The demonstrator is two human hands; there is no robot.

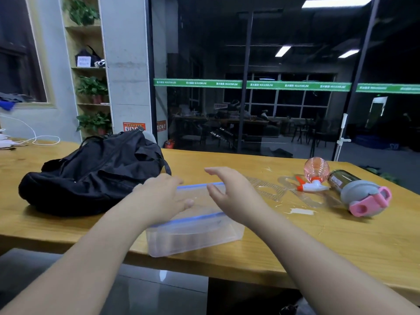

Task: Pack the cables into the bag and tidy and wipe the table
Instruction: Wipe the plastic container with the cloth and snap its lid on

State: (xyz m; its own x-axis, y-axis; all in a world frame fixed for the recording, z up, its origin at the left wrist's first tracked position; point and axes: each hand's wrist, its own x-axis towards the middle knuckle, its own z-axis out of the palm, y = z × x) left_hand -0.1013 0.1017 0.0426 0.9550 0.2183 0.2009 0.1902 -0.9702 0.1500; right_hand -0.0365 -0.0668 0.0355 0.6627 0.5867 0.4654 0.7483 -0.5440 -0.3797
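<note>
- Grip state: left hand point(162, 197) over the left half of the clear box point(193, 233), fingers loosely extended, nothing pinched; contact with the box rim cannot be confirmed from this angle.
- Right hand point(229, 194) raised above the right side of the box, fingers apart and relaxed, thumb forward, holding nothing.
- Risk: box standing at the near edge of the table point(318, 246); a push from either hand toward the near side could tip it off.
- Risk: light, empty-looking plastic; a one-sided press could skid or flip it.
- Risk: white spill point(301, 211) on the wood just right of the box; a sweep of the right forearm could smear it.
- Risk: spray bottle point(314, 176) and drinking bottle point(361, 194) lying on their sides far right; a knock could set them rolling.
- Clear rulers point(272, 189) flat between box and bottles, hard to see, easily caught.
- Pose: both forearms reaching forward from the near edge, converging over the box, wrists level.
- Task items: black bag point(95, 171) slumped on the left, touching the table, just beside the left hand; white cable point(34, 137) at far left, well apart from the bag, not yet packed.
</note>
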